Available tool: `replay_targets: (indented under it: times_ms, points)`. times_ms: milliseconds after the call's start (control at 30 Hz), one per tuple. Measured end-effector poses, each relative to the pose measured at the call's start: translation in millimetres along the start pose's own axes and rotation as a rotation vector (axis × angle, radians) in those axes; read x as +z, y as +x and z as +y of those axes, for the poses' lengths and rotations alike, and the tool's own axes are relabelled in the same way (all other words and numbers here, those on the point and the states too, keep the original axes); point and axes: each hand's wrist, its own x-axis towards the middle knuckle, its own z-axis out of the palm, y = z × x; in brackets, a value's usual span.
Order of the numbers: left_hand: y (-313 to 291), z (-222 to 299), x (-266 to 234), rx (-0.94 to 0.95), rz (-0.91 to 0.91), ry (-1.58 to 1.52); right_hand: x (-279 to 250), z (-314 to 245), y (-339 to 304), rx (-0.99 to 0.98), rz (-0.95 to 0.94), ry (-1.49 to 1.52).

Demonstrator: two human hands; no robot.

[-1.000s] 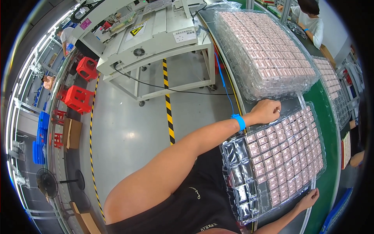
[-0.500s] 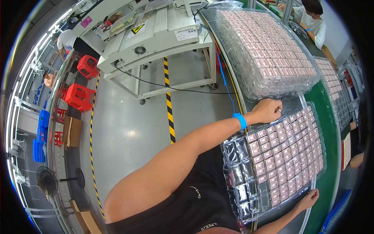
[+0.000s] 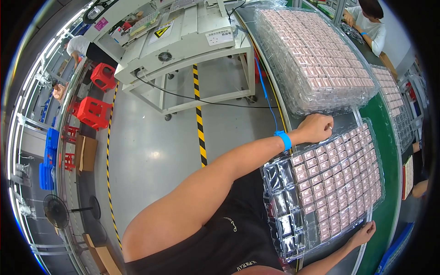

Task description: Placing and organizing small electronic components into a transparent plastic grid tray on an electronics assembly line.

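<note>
A clear plastic tray (image 3: 285, 223) lies on the bench before me. Rows of small pale-pink square pieces (image 3: 340, 173) fill most of its cells; those on the side nearest my body are bare and shiny. My left hand (image 3: 315, 128), with a blue strap (image 3: 283, 140) on its wrist, rests at the tray's far edge, fingers curled closed. My right hand (image 3: 363, 234) lies by the tray's right-hand edge, its fingers also curled in. Whatever either hand might hold is hidden. A ring-like pale glint shows on a left finger.
Just beyond my left hand stands a tall stack of filled trays (image 3: 321, 59). More trays (image 3: 389, 96) lie across the green strip (image 3: 387, 183), near co-workers. A blue cord (image 3: 264, 87) runs from my strap. A white machine (image 3: 183, 46) stands left of the bench, with red stools (image 3: 94, 112) farther off.
My hands and the tray stay almost where they were; the whole view shifts very slightly. At the upper right, a co-worker's hand has moved a little.
</note>
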Motion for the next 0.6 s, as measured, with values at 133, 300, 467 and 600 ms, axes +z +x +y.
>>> replay_targets:
  times_ms: [133, 300, 467, 600]
  points:
    - [-0.3, -2.0, -0.2, 0.004, 0.001, 0.000, 1.2, -1.1, 0.2, 0.003, -0.002, 0.018]
    - [-0.1, -2.7, 1.1, 0.008, 0.007, 0.002, 0.5, 2.3, 1.0, 0.001, 0.002, 0.009]
    - [-0.9, -1.5, 0.9, 0.002, 0.006, -0.005, 0.0, 2.7, 0.9, 0.016, 0.004, 0.002]
    - [-0.6, -1.2, 0.5, -0.009, -0.003, 0.000, -0.4, 3.2, 0.5, -0.011, -0.003, 0.009]
